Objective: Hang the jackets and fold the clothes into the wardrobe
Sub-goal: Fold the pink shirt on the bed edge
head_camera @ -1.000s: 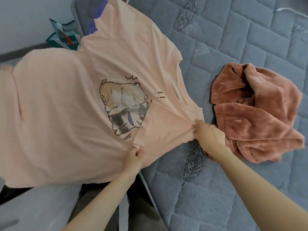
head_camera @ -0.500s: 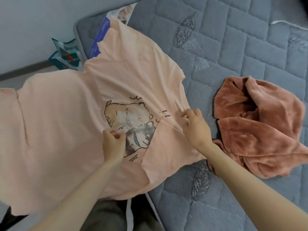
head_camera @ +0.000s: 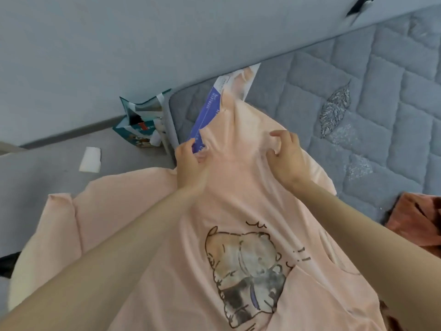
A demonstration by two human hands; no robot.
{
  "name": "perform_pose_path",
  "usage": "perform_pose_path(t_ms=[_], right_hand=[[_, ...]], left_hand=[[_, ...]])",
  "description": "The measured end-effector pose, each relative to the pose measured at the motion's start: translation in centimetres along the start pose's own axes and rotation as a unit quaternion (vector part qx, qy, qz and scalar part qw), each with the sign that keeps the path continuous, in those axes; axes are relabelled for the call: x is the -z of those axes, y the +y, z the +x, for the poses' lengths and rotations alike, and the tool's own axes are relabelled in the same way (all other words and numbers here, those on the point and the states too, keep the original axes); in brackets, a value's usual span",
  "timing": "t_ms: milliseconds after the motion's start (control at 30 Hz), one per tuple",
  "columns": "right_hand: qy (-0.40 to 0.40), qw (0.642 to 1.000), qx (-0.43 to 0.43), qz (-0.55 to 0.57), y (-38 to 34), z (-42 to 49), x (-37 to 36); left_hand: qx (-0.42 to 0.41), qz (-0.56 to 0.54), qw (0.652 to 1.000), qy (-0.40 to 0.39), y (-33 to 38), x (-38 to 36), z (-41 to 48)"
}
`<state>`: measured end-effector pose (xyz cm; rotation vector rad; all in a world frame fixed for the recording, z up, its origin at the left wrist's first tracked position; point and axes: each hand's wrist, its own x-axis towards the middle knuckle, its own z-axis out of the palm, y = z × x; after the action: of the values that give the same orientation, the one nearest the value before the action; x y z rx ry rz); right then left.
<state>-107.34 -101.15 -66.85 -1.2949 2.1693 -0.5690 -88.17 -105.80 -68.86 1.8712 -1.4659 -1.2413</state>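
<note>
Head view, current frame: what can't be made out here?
- Peach T-shirt: the lower part is cut off by the bottom edge, and the forearms cover more.
- Left hand: it is motion-blurred, so its hold on the fabric is unclear.
- Rust-brown garment: most of it is cut off by the right edge or hidden behind the right forearm.
- Blue printed pack: it lies partly under the T-shirt, and its text is too small to read.
</note>
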Motion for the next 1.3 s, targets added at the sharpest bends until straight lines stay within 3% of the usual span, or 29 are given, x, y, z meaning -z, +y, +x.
perform_pose_path(t_ms=[167,333,467,733,867,967,1067,1200,1300], right_hand=[[-0.026,0.983,-0.162,0.084,-1.6,6.7,-1.2],[-0.067,0.954,-0.258,0.137,-2.3,10.3,-1.7],[-0.012,0.972,-0.205,0.117,-2.4,10.9,-0.8],[0.040,0.959,-0.100,0.263,-1.6,5.1,2.4],[0.062,0.977,-0.074,0.190,1.4,-1.9,3.5],[-0.009,0.993,-0.096,0.064,4.6,-8.0,2.9],[-0.074,0.985,-0.155,0.008,7.3,-11.9,2.1],[-0.007,0.982,-0.169,0.084,7.3,-12.8,1.5],[-0.081,0.984,-0.118,0.104,5.8,-11.9,0.7]], left_hand=[[0.039,0.002,0.999,-0.035,1.5,-0.6,4.9],[0.000,0.115,0.991,-0.073,0.7,-0.7,6.3],[-0.020,0.085,0.994,-0.060,0.6,0.0,7.1],[-0.176,0.017,0.984,-0.038,0.8,2.6,1.9],[-0.226,0.064,0.969,-0.082,-1.1,3.0,-3.0],[-0.216,0.129,0.954,-0.162,-3.2,2.9,-6.2],[-0.247,0.213,0.923,-0.204,-4.9,2.5,-8.2],[-0.260,0.252,0.920,-0.152,-5.2,1.4,-9.4],[-0.231,0.310,0.907,-0.167,-4.5,0.1,-9.3]])
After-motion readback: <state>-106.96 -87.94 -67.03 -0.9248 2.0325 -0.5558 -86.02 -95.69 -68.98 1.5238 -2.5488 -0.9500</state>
